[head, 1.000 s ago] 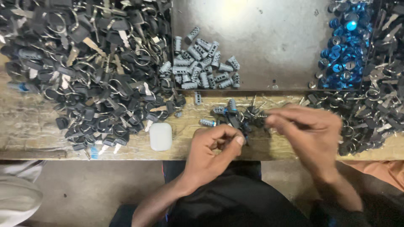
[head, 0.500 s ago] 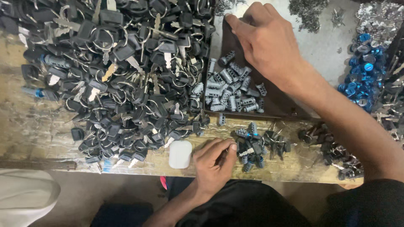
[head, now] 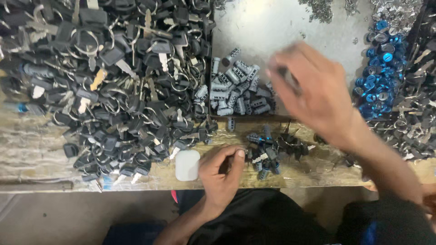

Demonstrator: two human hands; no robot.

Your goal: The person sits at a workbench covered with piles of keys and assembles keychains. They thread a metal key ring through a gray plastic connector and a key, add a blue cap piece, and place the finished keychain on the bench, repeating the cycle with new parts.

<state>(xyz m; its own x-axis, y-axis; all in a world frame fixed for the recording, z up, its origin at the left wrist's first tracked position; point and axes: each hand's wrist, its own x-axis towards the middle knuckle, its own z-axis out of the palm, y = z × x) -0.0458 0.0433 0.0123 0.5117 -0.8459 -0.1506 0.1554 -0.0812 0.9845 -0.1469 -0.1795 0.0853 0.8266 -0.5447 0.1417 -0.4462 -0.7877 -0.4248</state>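
The bench (head: 27, 149) is covered at its left by a heap of black-headed keys (head: 113, 81). A grey tray (head: 272, 22) holds silver lock cylinders (head: 236, 86) at its near edge; blue caps (head: 379, 77) are piled to its right. The right hand (head: 313, 90) is seen blurred above the tray, its grip not discernible. The left hand (head: 222, 172) is pinched on something small, perhaps a cylinder, beside a small cluster of locks (head: 272, 152) and a white case (head: 187, 165).

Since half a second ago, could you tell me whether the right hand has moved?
Yes. The right hand has drawn back from the far side of the metal tray toward the pile of silver lock cylinders, blurred in motion.
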